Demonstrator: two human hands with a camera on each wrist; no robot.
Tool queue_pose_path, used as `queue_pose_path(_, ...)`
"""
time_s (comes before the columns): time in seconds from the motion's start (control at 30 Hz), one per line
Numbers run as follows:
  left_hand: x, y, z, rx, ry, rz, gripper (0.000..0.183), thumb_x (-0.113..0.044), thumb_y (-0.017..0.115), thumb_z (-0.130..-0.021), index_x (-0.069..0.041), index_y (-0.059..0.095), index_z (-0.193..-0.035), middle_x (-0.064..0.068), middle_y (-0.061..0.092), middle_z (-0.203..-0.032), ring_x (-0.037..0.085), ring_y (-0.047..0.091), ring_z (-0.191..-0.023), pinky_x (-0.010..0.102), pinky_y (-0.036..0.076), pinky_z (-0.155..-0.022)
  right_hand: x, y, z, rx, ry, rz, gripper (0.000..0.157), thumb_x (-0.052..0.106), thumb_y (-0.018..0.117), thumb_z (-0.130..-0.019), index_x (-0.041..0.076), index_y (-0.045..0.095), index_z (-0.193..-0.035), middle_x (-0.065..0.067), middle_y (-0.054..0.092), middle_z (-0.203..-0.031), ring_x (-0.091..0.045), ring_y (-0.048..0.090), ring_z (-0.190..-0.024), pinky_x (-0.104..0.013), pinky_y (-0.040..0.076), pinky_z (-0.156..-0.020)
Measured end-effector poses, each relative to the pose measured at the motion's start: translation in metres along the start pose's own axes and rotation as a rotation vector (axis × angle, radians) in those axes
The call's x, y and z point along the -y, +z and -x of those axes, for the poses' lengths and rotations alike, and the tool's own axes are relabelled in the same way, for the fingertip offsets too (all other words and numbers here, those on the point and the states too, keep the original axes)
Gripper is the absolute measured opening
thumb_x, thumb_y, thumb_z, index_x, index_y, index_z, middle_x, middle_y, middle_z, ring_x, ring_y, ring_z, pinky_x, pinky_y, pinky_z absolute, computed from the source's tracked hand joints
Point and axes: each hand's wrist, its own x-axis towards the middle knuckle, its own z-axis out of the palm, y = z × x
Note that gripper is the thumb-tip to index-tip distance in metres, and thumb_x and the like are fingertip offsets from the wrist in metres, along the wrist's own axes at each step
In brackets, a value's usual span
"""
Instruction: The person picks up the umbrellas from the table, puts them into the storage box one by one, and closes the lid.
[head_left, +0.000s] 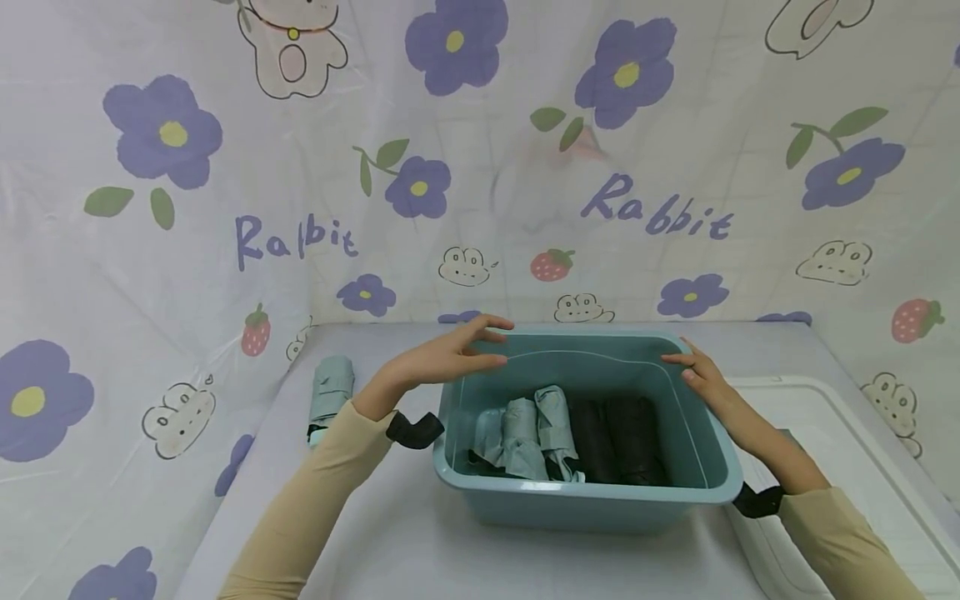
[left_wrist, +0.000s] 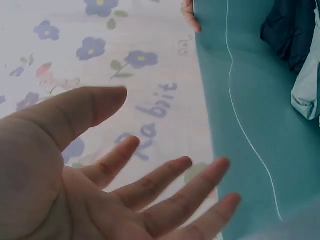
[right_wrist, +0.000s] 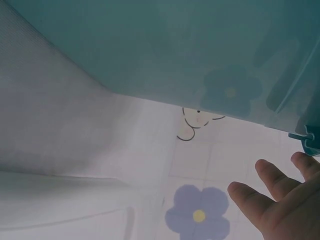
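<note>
A blue-green plastic bin (head_left: 570, 490) stands on the table. Inside lie light blue rolled fabric bundles (head_left: 522, 437) on the left and dark rolled bundles (head_left: 633, 437) on the right. Over the bin's back left corner is my left hand (head_left: 450, 354), fingers spread and nothing in them; the left wrist view shows its bare palm. At the right rim, my right hand (head_left: 708, 387) has its fingertips over the edge. In the right wrist view its fingers (right_wrist: 252, 205) are extended near the rim's corner; whether they touch it I cannot tell.
Another light blue rolled bundle (head_left: 332, 392) with a dark end lies on the table left of the bin. On the right is a large white lid (head_left: 847, 458), partly behind my right forearm. A printed curtain (head_left: 510, 192) hangs behind the table.
</note>
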Motion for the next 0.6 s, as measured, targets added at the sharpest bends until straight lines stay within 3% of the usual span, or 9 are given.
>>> queue_pose_path(0.1,0.006,-0.003,0.008,-0.057,0.041,-0.020,0.047,-0.030,0.051,-0.089,-0.031,0.028,-0.129,0.000,0.035,-0.133,0.024,0.044,-0.116,0.039,0.040,-0.089,0.000,0.000,0.001,0.001,-0.003,-0.006,0.043,0.027,0.025,-0.096,0.004,0.030,-0.132,-0.009,-0.010,-0.146,-0.045,-0.003,-0.127,-0.071,0.015,-0.083)
queue_pose_path(0.27,0.008,-0.011,0.027,-0.136,0.091,-0.042,0.045,-0.020,0.048,-0.091,-0.022,0.029,-0.132,0.001,0.032,-0.136,0.027,0.041,-0.118,0.040,0.038,-0.092,0.002,0.002,-0.001,0.018,0.002,-0.020,0.044,0.029,0.023,-0.096,0.005,0.029,-0.133,-0.006,-0.011,-0.146,-0.044,-0.003,-0.127,-0.069,0.017,-0.082)
queue_pose_path(0.43,0.006,-0.016,0.043,-0.201,0.081,-0.046,0.047,-0.016,0.048,-0.091,-0.018,0.028,-0.133,0.001,0.028,-0.139,0.031,0.039,-0.119,0.041,0.038,-0.092,0.003,0.002,-0.002,0.019,0.002,-0.018,0.044,0.028,0.023,-0.096,0.006,0.029,-0.134,-0.004,-0.010,-0.146,-0.043,-0.002,-0.128,-0.068,0.019,-0.083)
queue_pose_path(0.6,0.016,-0.018,0.051,-0.277,0.060,-0.060,0.047,-0.017,0.048,-0.090,-0.022,0.029,-0.133,0.000,0.028,-0.139,0.031,0.036,-0.122,0.043,0.036,-0.094,0.003,0.000,-0.001,0.009,-0.002,-0.016,0.043,0.026,0.024,-0.096,0.003,0.029,-0.133,-0.008,-0.009,-0.146,-0.043,-0.003,-0.128,-0.068,0.018,-0.083)
